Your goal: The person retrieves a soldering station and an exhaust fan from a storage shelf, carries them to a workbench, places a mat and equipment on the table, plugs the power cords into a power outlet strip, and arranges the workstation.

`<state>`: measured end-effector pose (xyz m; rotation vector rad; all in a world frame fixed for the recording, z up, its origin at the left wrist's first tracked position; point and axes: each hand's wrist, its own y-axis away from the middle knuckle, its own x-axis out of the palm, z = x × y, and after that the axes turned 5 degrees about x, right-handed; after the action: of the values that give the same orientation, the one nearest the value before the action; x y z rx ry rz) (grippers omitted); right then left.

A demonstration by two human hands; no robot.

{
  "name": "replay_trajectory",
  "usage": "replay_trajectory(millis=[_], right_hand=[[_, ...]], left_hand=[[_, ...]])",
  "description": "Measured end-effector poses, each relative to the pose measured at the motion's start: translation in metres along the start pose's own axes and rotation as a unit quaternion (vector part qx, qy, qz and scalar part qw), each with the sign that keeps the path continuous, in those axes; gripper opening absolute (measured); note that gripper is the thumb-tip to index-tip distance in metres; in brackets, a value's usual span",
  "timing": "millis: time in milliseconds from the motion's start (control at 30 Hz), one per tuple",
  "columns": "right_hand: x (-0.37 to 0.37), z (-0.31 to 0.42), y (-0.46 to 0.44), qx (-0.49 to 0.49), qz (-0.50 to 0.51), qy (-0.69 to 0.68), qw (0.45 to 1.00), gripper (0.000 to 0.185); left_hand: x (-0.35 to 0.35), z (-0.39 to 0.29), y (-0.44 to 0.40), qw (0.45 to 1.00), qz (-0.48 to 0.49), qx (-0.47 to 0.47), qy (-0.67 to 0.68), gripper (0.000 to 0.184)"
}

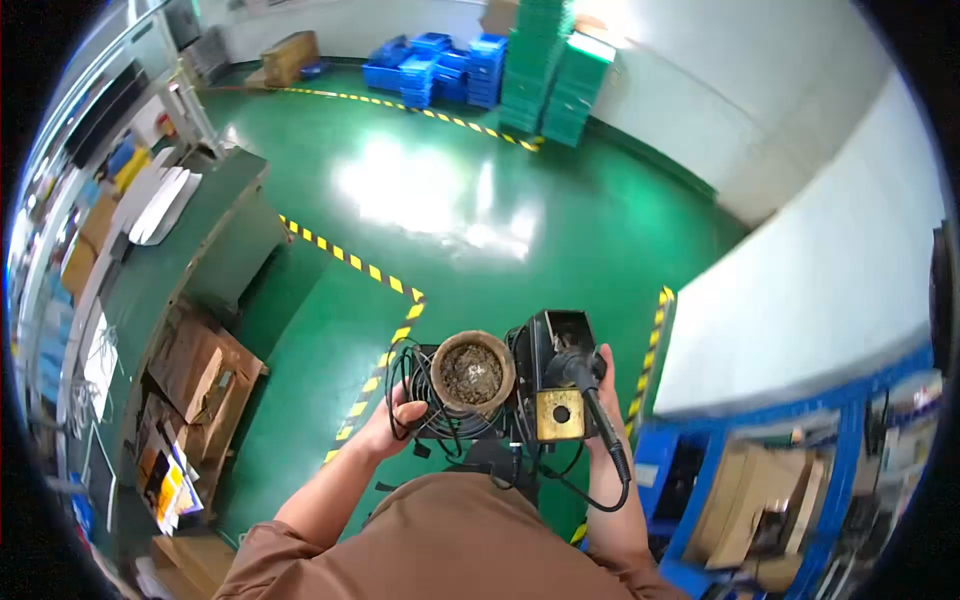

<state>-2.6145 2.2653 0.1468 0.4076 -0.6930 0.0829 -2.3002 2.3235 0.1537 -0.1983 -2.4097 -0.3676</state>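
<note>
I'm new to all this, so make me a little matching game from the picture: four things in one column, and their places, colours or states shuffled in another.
Things
1. Round bowl
2. Square pad
3. Left hand
4. Tall green crates

Places, colours or states
A. Stacked near the wall
B. Holding dark, lumpy material
C. Beside coiled black cable, thumb showing
D. Yellow, with a dark hole in the middle

Right pairs: 1-B; 2-D; 3-C; 4-A
</note>
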Motion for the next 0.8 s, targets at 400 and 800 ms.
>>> replay_trajectory(millis=[400,800], right_hand=[[0.101,0.050,-0.340,0.154,0.108,0.043,0.981,0.082],[0.306,0.075,-0.605,0.100,0.032,0.108,0.989,0.072]], left_hand=[[-0.080,-0.103,-0.190,0.975,-0.179,0.097,0.088,0.039],[-0.222,-0.306,-0.413,0.982,-0.139,0.110,0.060,0.031]])
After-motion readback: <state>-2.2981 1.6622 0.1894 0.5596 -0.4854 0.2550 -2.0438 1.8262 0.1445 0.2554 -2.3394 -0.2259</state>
